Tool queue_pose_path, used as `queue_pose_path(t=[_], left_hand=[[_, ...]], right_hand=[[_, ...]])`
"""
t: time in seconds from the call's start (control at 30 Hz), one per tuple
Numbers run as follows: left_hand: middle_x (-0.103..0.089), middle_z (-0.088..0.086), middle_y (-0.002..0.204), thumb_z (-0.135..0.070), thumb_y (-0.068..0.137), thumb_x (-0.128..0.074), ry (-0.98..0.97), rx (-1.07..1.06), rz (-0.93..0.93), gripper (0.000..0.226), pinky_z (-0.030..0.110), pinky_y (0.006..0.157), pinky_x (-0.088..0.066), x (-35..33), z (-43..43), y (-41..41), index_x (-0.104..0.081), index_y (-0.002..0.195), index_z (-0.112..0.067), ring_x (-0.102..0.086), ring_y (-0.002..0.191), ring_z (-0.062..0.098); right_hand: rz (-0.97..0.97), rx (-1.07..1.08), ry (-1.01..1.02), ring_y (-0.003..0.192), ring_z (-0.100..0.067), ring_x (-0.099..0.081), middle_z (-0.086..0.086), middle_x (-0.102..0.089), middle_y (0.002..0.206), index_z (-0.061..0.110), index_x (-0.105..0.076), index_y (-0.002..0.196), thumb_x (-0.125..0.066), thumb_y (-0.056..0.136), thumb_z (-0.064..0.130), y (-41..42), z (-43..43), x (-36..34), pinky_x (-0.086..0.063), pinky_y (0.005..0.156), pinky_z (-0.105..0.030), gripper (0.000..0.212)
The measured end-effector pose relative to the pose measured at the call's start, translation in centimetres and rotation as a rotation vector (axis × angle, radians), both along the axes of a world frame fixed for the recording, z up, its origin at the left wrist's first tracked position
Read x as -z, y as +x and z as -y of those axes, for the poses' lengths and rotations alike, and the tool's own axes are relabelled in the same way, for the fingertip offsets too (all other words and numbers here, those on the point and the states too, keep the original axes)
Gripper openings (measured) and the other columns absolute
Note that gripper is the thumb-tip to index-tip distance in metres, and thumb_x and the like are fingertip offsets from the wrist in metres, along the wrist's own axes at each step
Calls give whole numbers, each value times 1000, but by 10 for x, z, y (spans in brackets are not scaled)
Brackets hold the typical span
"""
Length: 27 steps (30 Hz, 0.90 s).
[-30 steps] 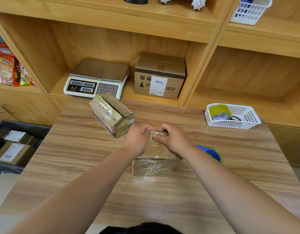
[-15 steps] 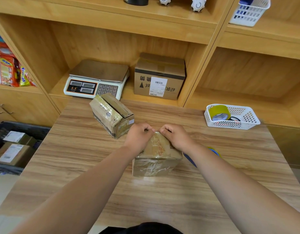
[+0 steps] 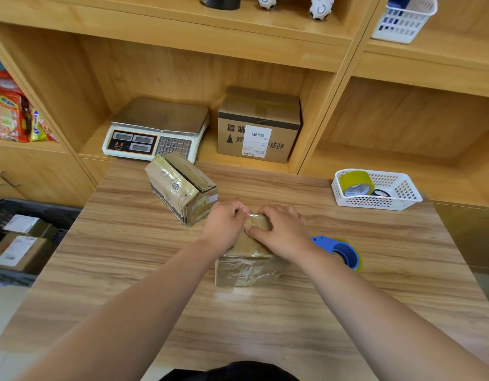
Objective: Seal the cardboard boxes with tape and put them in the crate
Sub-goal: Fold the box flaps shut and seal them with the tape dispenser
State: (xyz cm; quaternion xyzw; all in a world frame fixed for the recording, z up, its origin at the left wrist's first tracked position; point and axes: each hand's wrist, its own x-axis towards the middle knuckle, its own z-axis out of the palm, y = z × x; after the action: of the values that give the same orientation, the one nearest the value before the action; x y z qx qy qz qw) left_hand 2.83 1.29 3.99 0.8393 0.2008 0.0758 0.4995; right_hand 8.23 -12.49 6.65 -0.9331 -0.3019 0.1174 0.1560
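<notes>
A small taped cardboard box (image 3: 247, 268) stands on the wooden table (image 3: 133, 270) in front of me. My left hand (image 3: 224, 224) and my right hand (image 3: 283, 229) both lie on its top, fingers curled over the far edge, right thumb pressing the top face. A second small box (image 3: 180, 188) lies tilted just behind and to the left, wrapped in tape. A blue tape dispenser (image 3: 341, 250) rests on the table by my right wrist. The dark crate (image 3: 31, 207) sits low at the left, with two labelled boxes inside.
A white basket (image 3: 402, 192) with a yellow tape roll (image 3: 356, 182) stands at the table's back right. Behind the table, the shelf holds a weighing scale (image 3: 155, 130) and a larger labelled carton (image 3: 258, 125). Snack packets (image 3: 12, 119) fill the left shelf.
My right hand has shifted left and flattened over the box top, uncovering more of the blue tape dispenser. The left hand and both boxes stayed in place.
</notes>
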Motion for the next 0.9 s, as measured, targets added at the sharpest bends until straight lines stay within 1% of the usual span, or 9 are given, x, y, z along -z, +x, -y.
queue_pose_path(t=[0.07, 0.13, 0.23, 0.4, 0.53, 0.6, 0.67, 0.77, 0.9], left_hand=[[-69, 2, 98, -15, 96, -49, -1, -1, 3, 20, 16, 60, -44, -1, 0, 0, -68, 90, -18, -64, 85, 19], [-69, 0, 95, -15, 96, -49, -6, 1, 5, 20, 12, 57, -42, -2, 1, -1, -67, 88, -20, -64, 85, 20], [-70, 1, 94, -17, 96, -49, 8, 2, -2, 20, 19, 61, -45, -3, 1, -1, -69, 93, -18, -64, 85, 22], [-69, 1, 93, -19, 96, -50, 3, 2, -18, 19, 27, 67, -48, -5, 3, -3, -69, 94, -19, -64, 84, 22], [-70, 6, 92, -20, 96, -50, -27, -1, -14, 18, 35, 68, -52, -7, 4, -5, -67, 90, -24, -65, 85, 29], [-70, 9, 93, -21, 96, -51, -50, -13, -13, 18, 38, 65, -53, -10, 5, -7, -65, 87, -26, -65, 85, 32], [-70, 12, 91, -23, 96, -52, -63, -26, -18, 17, 39, 63, -53, -11, 5, -8, -64, 85, -28, -64, 80, 34], [-70, 16, 90, -22, 95, -54, -102, -40, -16, 21, 39, 64, -52, -14, 6, -9, -62, 79, -32, -58, 71, 24], [-71, 9, 88, -25, 93, -57, -107, -66, -28, 16, 40, 64, -54, -15, 7, -9, -64, 81, -32, -62, 72, 26]], right_hand=[[19, -30, -31, 118, -18, -33, 8, -49, 132, 32, -46, 129, -46, 86, 63, 0, 1, 1, -24, 99, -36, 53], [53, -98, -106, 119, -17, -32, 8, -46, 133, 31, -41, 133, -47, 80, 71, 1, 5, 1, -22, 104, -36, 67], [72, -179, -189, 124, -18, -28, 7, -38, 135, 26, -30, 141, -54, 67, 79, 0, 8, -1, -20, 108, -38, 93], [-133, -259, -88, 125, -16, -26, 2, -35, 138, 18, -24, 148, -74, 66, 61, 10, 14, -5, -25, 106, -30, 105], [-298, -290, -1, 125, -13, -29, 4, -41, 135, 21, -34, 145, -78, 75, 38, 27, 21, -7, -25, 104, -25, 84], [-363, -246, 110, 122, -10, -40, 6, -49, 131, 21, -45, 140, -77, 79, 28, 33, 22, -2, -32, 104, -24, 69], [-436, -156, 287, 114, -8, -53, 5, -59, 123, 18, -57, 129, -75, 80, 19, 33, 22, 5, -40, 95, -14, 52], [-447, -16, 454, 97, -1, -61, 6, -67, 108, 18, -68, 114, -71, 85, 18, 28, 17, 13, -42, 79, -4, 29], [-354, 146, 532, 78, 11, -58, 15, -67, 87, 18, -74, 96, -65, 90, 21, 20, 6, 15, -41, 67, -5, 11]])
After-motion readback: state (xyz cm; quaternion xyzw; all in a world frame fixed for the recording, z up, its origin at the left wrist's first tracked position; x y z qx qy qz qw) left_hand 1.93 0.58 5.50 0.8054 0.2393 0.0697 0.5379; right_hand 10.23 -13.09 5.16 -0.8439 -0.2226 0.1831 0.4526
